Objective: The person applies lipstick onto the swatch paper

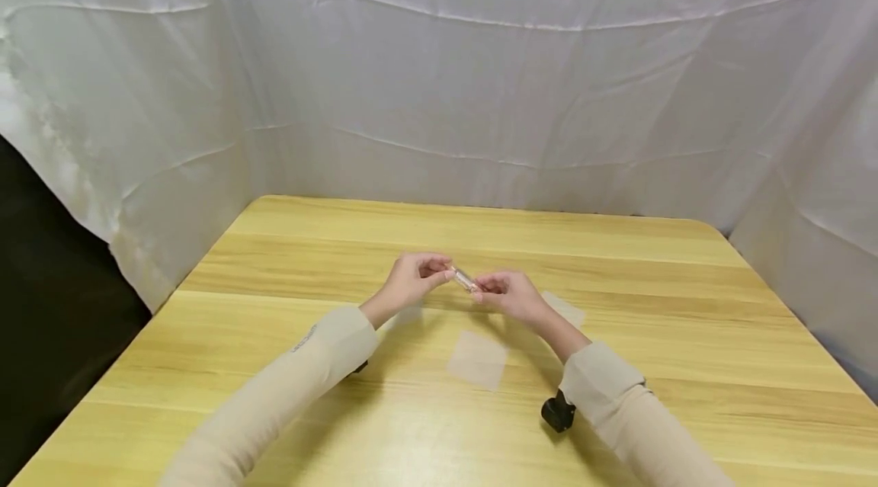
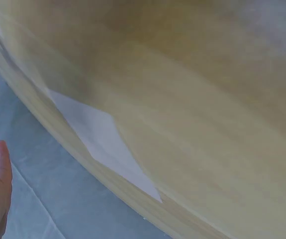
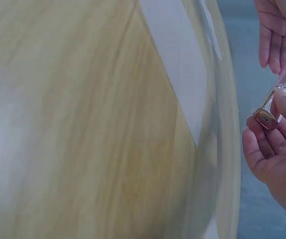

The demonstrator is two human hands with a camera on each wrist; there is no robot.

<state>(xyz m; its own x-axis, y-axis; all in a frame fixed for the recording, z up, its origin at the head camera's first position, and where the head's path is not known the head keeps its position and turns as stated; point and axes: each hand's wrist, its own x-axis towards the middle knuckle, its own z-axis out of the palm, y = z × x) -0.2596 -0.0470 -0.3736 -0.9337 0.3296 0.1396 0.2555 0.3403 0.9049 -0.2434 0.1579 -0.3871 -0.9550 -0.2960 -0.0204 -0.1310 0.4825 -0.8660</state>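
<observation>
L hand (image 1: 414,278) & R hand (image 1: 516,296) are pinching opp. ends of shiny tube (image 1: 464,280) above counter (image 1: 686,296); gripping lightly is prob. helping

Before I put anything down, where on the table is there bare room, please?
Bare strips of table lie along the curtain, left of the left sleeve, and right of the right sleeve. The middle is crowded: three sheets lie there, with the left grip and right grip holding a tube above.
</observation>
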